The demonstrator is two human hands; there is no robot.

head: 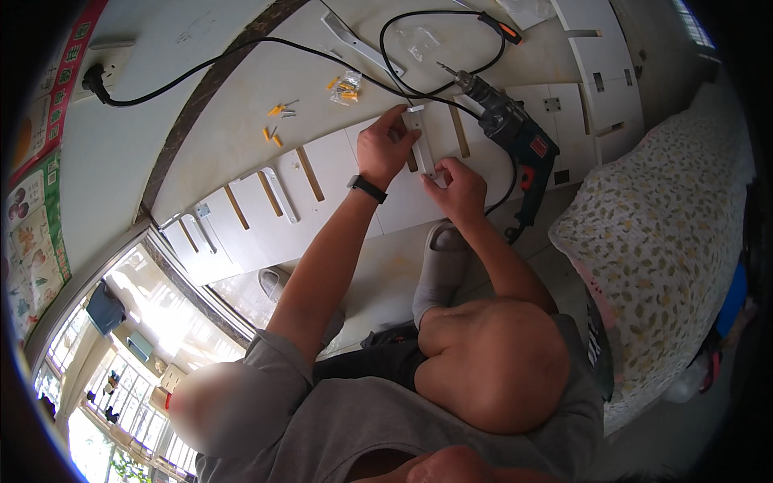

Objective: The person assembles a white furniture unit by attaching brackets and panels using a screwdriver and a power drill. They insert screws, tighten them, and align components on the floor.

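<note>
My left hand, with a dark watch band at the wrist, pinches the far part of a white metal bracket. The near end of that bracket is between the thumb and fingers of my right hand. The bracket lies on a long white slotted board, next to one slot. Right of my hands an electric drill lies on its side with a bit in its chuck. More white brackets rest on the board's left part, one of them a U-shaped bracket. Another bracket lies on the floor beyond.
Yellow wall plugs and screws are scattered on the floor beside a small clear bag of plugs. A black power cord runs from a wall socket to the drill. An orange-black screwdriver lies beyond. At right hangs a patterned cloth.
</note>
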